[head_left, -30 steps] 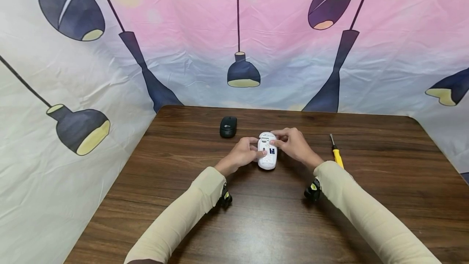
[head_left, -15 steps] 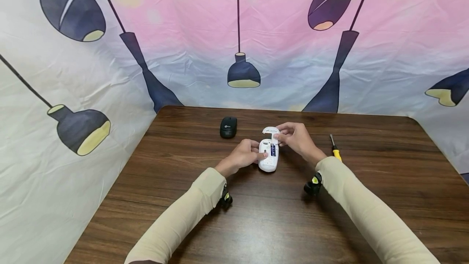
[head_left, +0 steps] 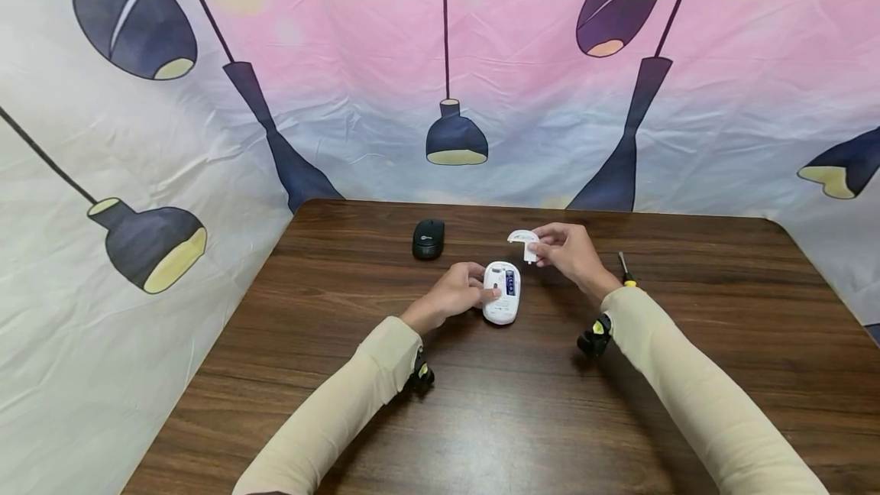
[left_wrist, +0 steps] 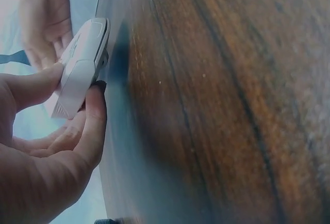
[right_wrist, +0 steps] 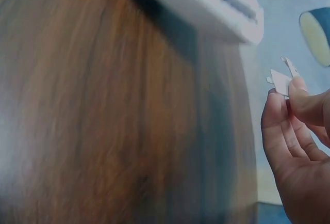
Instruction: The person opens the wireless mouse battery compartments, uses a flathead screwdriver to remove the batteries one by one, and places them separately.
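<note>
A white computer mouse [head_left: 501, 293] lies upside down on the brown wooden table [head_left: 481, 418], its battery bay uncovered with a blue battery [head_left: 510, 282] inside. My left hand [head_left: 455, 292] grips its left side; the left wrist view shows thumb and fingers round the mouse [left_wrist: 82, 64]. My right hand [head_left: 569, 253] is raised just right of and beyond the mouse and pinches the small white battery cover [head_left: 525, 241]. In the right wrist view the cover [right_wrist: 281, 81] sits at the fingertips, with the mouse [right_wrist: 206, 2] up above.
A black mouse [head_left: 428, 237] sits at the back of the table, left of my hands. A yellow-handled screwdriver [head_left: 626, 272] lies to the right, partly hidden by my right wrist. A printed cloth backdrop [head_left: 440, 75] surrounds the table's far and left edges.
My right hand has pulled the cover off the white mouse and lifted it up and to the right. My left hand has stayed on the mouse.
</note>
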`<state>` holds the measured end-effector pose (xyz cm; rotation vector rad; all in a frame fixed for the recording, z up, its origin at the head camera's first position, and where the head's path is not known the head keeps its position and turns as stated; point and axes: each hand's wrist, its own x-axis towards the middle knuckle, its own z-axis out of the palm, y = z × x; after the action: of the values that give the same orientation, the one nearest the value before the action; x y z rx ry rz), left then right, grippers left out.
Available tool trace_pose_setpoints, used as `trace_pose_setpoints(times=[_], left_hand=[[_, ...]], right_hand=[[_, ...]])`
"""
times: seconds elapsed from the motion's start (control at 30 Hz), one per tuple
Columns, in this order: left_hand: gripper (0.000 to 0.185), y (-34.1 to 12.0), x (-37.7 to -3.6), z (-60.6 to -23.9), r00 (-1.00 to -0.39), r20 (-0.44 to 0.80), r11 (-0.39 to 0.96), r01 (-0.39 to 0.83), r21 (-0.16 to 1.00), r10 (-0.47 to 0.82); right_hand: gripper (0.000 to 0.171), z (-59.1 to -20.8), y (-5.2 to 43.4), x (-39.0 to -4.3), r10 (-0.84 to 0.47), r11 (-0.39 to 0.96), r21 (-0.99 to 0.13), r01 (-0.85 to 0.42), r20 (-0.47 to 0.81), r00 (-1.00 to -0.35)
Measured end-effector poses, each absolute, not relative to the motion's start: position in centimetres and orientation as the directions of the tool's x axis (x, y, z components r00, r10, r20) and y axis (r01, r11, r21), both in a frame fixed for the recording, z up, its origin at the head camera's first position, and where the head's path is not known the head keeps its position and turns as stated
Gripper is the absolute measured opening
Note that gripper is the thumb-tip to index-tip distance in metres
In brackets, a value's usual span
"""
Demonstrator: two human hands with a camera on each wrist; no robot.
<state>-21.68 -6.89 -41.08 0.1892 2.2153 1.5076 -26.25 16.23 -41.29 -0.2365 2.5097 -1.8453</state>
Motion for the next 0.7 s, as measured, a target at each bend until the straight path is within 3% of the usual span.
trace_pose_setpoints(times=[0.27,0.7], left_hand=[[0.051,-7.2,-21.6,-41.0,-0.887,-0.305,0.369,-0.170,0.914,0.347],[0.046,-7.5,-21.5,-41.0,-0.876,-0.307,0.328,-0.185,0.927,0.373]], right_hand=[[0.027,-42.7,17.5,-26.7,-0.111,0.445,-0.892,-0.075,0.028,-0.993],[0.025,-43.4,18.0,-28.3,-0.095,0.666,-0.737,-0.117,0.072,-0.993]])
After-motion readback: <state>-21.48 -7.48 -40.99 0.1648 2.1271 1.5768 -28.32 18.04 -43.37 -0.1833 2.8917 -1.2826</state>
